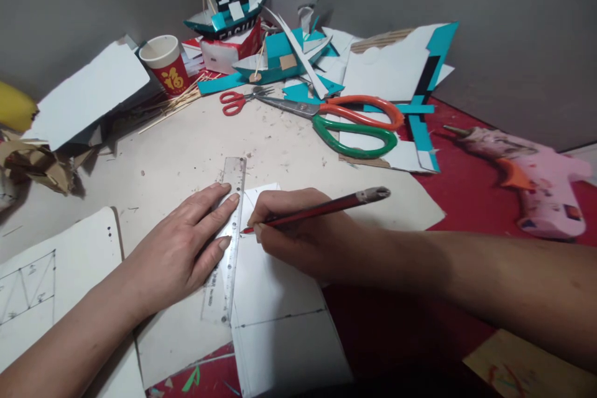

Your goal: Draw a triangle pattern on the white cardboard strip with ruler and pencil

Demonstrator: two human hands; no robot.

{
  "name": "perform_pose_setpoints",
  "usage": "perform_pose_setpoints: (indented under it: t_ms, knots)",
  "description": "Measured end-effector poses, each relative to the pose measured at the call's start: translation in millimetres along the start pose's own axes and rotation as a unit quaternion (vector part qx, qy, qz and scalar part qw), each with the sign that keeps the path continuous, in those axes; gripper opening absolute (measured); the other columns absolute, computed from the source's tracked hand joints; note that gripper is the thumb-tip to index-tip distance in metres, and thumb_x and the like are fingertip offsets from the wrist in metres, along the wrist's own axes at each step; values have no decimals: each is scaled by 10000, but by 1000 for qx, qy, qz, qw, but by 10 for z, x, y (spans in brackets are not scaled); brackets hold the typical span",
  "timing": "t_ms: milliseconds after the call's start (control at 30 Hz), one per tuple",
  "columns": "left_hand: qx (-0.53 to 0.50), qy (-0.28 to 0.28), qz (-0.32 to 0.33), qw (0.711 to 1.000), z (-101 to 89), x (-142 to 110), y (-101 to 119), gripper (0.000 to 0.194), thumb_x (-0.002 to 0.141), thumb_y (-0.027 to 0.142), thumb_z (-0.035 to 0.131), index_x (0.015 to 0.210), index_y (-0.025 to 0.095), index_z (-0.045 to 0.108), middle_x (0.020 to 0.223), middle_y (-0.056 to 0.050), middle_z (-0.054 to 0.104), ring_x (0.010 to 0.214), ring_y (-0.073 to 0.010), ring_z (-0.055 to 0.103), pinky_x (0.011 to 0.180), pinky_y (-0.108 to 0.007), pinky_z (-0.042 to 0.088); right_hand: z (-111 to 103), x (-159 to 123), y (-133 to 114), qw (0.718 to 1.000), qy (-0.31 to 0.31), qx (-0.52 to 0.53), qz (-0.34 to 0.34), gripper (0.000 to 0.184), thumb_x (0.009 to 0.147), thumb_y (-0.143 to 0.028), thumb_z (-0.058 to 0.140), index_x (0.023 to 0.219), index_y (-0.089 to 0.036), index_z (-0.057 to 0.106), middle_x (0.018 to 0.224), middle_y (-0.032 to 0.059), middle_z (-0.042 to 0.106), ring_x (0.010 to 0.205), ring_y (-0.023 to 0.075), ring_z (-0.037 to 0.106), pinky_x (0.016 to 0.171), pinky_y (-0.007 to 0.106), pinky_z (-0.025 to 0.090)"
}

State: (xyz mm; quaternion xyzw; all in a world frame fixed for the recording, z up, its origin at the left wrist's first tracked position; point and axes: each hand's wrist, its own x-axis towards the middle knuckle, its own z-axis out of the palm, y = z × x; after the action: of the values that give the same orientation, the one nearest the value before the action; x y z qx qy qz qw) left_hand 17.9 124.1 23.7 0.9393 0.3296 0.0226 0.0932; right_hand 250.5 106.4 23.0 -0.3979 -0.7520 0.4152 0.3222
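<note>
My left hand lies flat with its fingers stretched out, pressing a clear plastic ruler onto a white card sheet. In my right hand is a red pencil, pinched between the fingers. Its tip meets the card right beside the ruler's edge. A pencil line with dots crosses the card lower down. Part of the card's upper end is hidden behind my right hand.
Large scissors and small red scissors lie beyond the ruler. Cardboard boats, a red paper cup and thin sticks stand or lie behind. A pink glue gun is right; a marked sheet lies left.
</note>
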Motion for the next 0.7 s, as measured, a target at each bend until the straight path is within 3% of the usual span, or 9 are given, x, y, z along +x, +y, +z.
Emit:
perform_pose_setpoints:
  t_ms: [467, 700]
  knots:
    - [-2, 1, 0, 1000, -3, 5, 0, 522, 1003, 350, 420, 1472, 119, 429, 1557, -153, 383, 1422, -282, 377, 1156, -459, 379, -28, -26, -41, 999, -33, 9, 19, 133, 835, -108, 488, 755, -174, 571, 740, 12, 613, 688, 123, 521, 666, 253, 428]
    - [-5, 4, -1, 1000, 14, -3, -3, 529, 997, 339, 432, 1483, 132, 411, 1562, -153, 375, 1424, -291, 376, 1160, -454, 374, -16, -26, -1, 1000, -2, 9, 8, 122, 826, -113, 486, 793, -163, 592, 743, 17, 613, 676, 127, 526, 654, 262, 425]
